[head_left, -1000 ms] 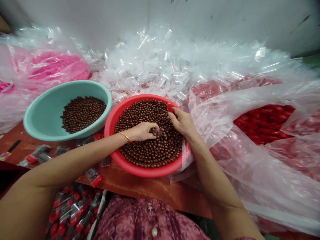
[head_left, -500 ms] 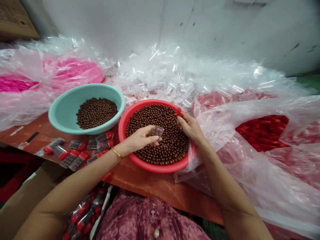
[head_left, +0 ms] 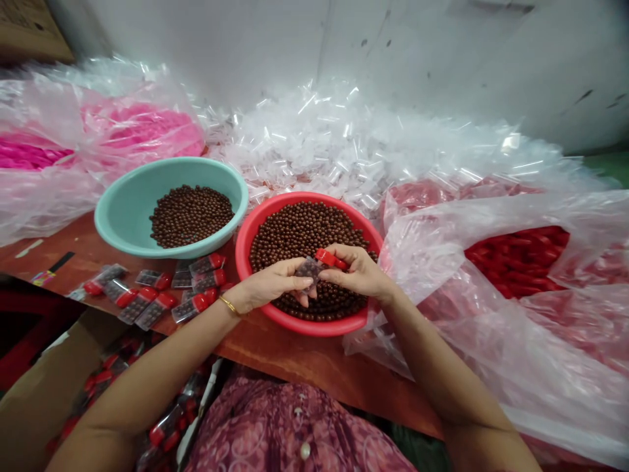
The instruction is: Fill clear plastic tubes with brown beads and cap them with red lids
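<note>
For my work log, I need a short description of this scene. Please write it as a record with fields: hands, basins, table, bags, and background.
Left hand: holds a clear container with dark contents
Right hand: holds a red cap at the container's end; cannot tell if seated
Red basin: below both hands, many brown balls
Teal basin: left of the red one, fewer balls
Table: red-capped containers before the teal basin
Right bag: open, red pieces inside
Left bag: pink pieces
Background: clear plastic pieces, heaped
</note>
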`<act>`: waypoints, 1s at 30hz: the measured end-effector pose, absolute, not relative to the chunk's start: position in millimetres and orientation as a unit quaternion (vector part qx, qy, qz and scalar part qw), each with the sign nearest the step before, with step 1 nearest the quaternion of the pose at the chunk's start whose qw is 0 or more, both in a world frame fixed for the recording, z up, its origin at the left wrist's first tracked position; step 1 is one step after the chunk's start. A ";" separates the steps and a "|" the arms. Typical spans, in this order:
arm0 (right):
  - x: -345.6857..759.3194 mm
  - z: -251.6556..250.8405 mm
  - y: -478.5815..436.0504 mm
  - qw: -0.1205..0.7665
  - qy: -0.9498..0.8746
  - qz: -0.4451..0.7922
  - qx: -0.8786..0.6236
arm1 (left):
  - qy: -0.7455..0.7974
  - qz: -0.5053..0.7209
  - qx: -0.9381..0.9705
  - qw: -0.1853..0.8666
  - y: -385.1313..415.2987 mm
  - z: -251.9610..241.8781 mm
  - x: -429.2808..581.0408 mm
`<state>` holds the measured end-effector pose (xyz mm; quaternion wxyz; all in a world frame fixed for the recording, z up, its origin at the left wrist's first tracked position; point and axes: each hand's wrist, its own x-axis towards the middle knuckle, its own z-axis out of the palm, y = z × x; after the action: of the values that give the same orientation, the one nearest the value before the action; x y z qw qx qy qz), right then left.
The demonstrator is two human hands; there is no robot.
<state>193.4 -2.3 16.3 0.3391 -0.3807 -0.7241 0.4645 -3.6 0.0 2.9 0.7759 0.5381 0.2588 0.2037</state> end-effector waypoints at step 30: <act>197.5 15.8 -25.9 0.167 -0.927 0.036 -0.335 | 0.410 0.218 0.761 0.453 -13.8 -0.9 2.7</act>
<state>197.5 -25.9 15.8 0.1668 -0.3347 -0.9268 0.0357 2.7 -13.8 -0.9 0.4531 0.7606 0.4104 0.2184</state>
